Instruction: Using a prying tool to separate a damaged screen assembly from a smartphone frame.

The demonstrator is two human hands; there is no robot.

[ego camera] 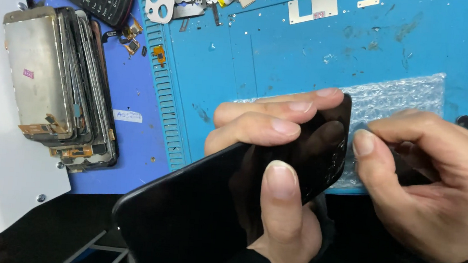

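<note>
A glossy black phone screen (198, 213) is held near the centre. A stack of silver-backed screens (57, 82) is leaned at far left, with a small white label (127, 116) beside it.

Single head-worn view, steeply downward and close over the blue work mat (320, 49), hands nearest.
</note>
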